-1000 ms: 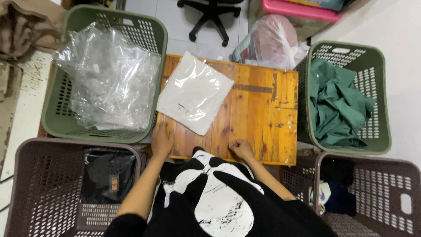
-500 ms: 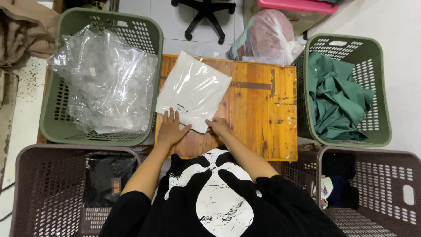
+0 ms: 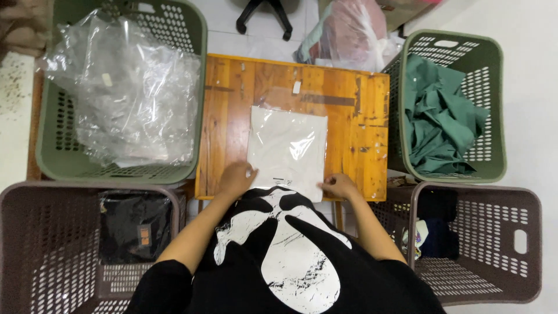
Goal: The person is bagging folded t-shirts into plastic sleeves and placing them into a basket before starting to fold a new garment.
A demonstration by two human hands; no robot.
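While we lean over the small orange-stained wooden table at the frame's centre, our left hand and right hand pinch the near corners of a flat white folded garment in a clear plastic bag, fingers closed on its lower edge, seemingly to keep it square; upper left, a green plastic basket holds loose clear bags; at right, another green basket holds crumpled green cloth.

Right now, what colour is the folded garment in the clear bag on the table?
White, or off-white: the bagged garment shows best in the head view.
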